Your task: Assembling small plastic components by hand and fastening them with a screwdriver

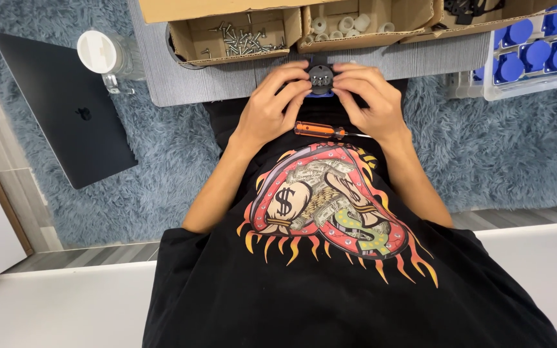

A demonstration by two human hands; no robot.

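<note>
While both hands meet at the near edge of the grey bench (182,90), they share one small thing: a round black part (320,77) with a blue piece showing beneath it; the left hand (272,106) has its grip clamped on the part's left side, fingers curled over its rim, and the right hand (365,96) has its grip clamped on the right side in the same way, so the part sits between the two sets of fingertips, just above the bench edge and close to the person's body. Just below the hands, an orange-handled screwdriver (320,130) lies across the lap, on the black printed shirt (330,258), touched by neither hand; its blade points to the right. Behind the hands, on the bench, stand open cardboard boxes: one with loose metal screws (243,40), one beside it with white plastic pieces (343,26); further right a clear tray of blue parts (536,51) sits at the bench's end. To the left, a clear jar with a white lid (101,51) stands at the bench corner; a closed dark laptop (66,109) lies on the shaggy blue-grey rug (162,174), well apart from the hands.
</note>
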